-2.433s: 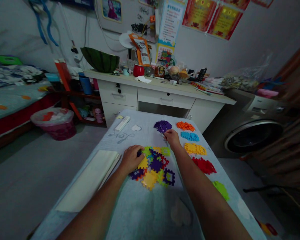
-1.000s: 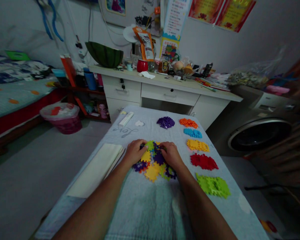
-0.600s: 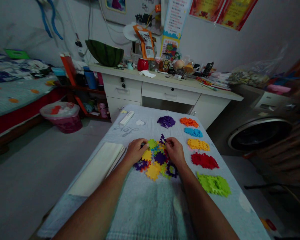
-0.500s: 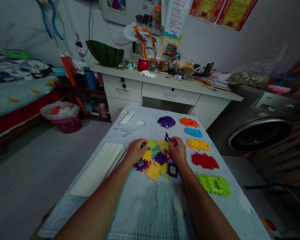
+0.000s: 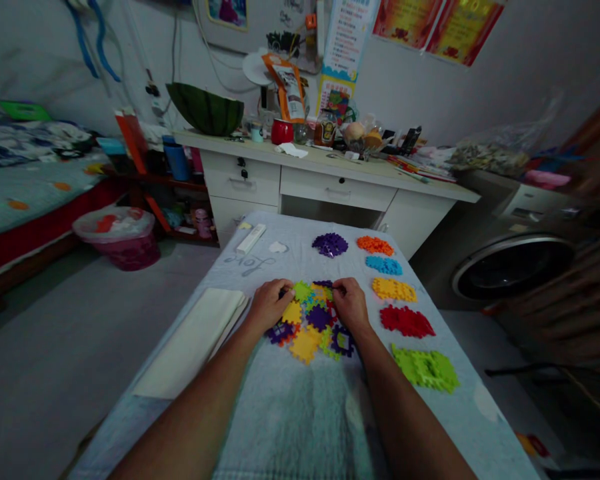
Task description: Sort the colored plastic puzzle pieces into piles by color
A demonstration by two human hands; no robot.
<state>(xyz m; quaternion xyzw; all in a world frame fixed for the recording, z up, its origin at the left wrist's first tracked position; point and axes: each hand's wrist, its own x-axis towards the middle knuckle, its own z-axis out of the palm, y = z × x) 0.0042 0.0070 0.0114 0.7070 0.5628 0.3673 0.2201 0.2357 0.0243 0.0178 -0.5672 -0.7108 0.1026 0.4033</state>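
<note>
A cluster of joined toothed plastic building tiles in yellow, purple, green, red and orange lies on the cloth-covered table between my hands. At its left edge my left hand is closed, with a dark purple piece showing between thumb and fingers. My right hand pinches the end of a purple toothed tile, now nearly flat at the far edge of the cluster. Its right end is hidden by my fingers. I cannot tell whether that tile is joined to the others.
Sorted piles lie beyond and to the right: purple, orange, blue, yellow, red and green. A folded pale cloth and a white strip-shaped object are on the left. A white desk stands behind.
My right hand has brought the purple tile down and left, from tilted up to nearly flat at the cluster's far edge. The left hand stays in place. The view has shifted slightly.
</note>
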